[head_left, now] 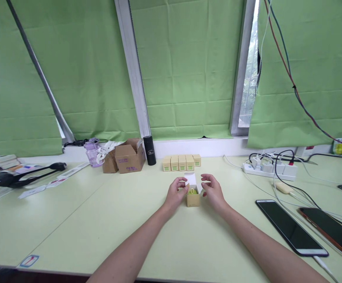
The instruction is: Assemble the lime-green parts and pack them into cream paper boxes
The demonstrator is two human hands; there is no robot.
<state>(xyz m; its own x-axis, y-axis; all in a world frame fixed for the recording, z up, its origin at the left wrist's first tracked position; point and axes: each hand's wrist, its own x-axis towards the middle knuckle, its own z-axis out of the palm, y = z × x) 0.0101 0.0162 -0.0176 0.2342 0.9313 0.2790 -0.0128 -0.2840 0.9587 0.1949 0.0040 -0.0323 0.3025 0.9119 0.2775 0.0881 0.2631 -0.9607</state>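
A small brown cardboard box (193, 201) stands upright on the table in front of me, its white-lined lid (190, 179) raised at the back and its side flaps up. Inside it shows something yellow-green with a pale loop (192, 191) on top. My left hand (176, 193) is at the box's left side, thumb and forefinger closed on the left flap. On the other side, my right hand (214, 192) has its fingers apart and curved, the thumb close to the right flap (199, 188). Whether that thumb touches it is hard to tell.
Behind stands a row of several small boxes (178, 162). A larger carton (129, 157), a black cylinder (149, 150) and a purple bottle (93, 154) are back left. Phones (290, 226), cables and a power strip (269, 169) lie on the right.
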